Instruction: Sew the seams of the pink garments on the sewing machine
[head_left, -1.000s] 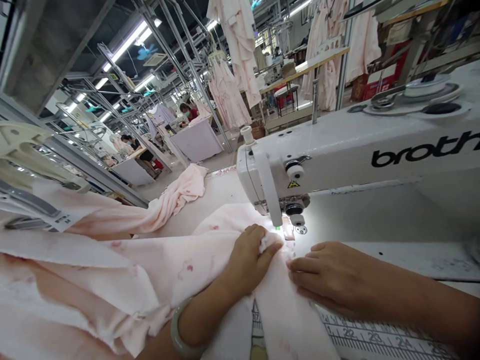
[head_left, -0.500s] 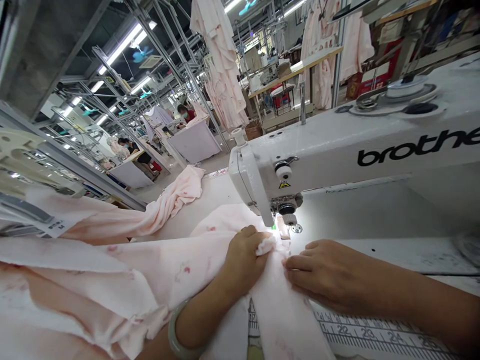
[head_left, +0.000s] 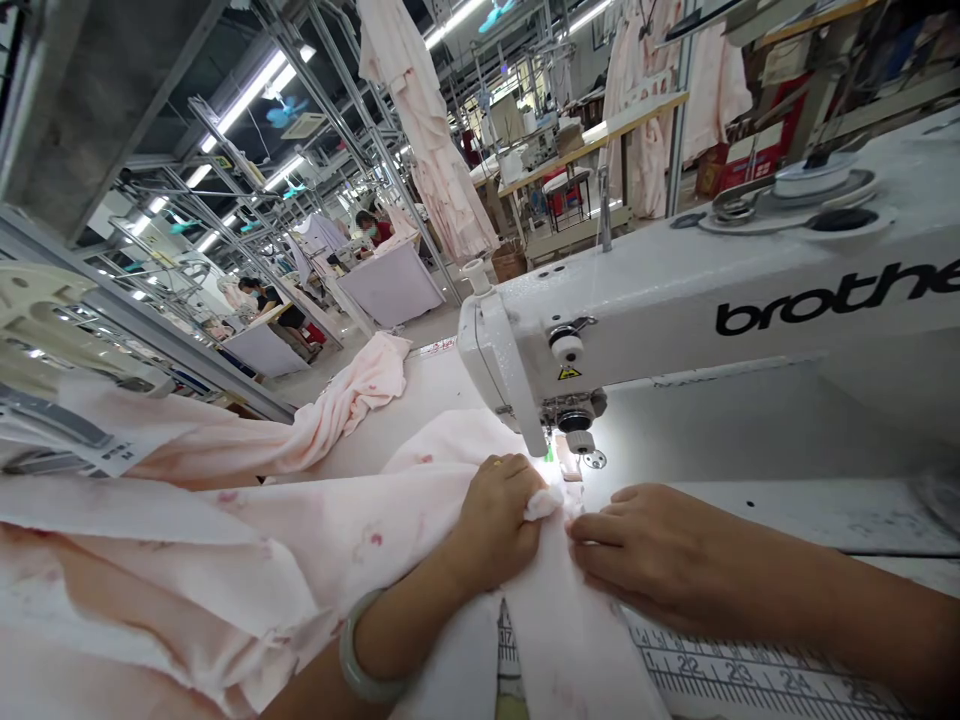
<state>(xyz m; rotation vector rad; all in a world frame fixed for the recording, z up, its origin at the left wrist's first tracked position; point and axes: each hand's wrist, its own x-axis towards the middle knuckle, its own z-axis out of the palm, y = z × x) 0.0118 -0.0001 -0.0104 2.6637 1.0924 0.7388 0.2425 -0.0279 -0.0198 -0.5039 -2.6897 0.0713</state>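
Pale pink printed fabric (head_left: 322,540) spreads from the left across the machine bed and hangs down in front. My left hand (head_left: 501,520) is closed on a bunched fold of it, just in front of the sewing machine's (head_left: 517,340) needle area. A pale bangle (head_left: 356,650) circles the left wrist. To the right, my right hand (head_left: 637,545) pinches the right edge of the same fabric with curled fingers; the fingertips are partly hidden. The needle and presser foot sit under bright light and are hard to make out.
A printed ruler strip (head_left: 735,670) runs along the table's front edge. At left, a grey clamp (head_left: 60,420) holds fabric with a white label. Behind are hanging pink garments (head_left: 442,150), metal rails and several workstations, with people (head_left: 375,228) seated at some.
My left hand has shifted slightly to the right, closer to the needle area, with the bunched fold. My right hand has stayed almost in place.
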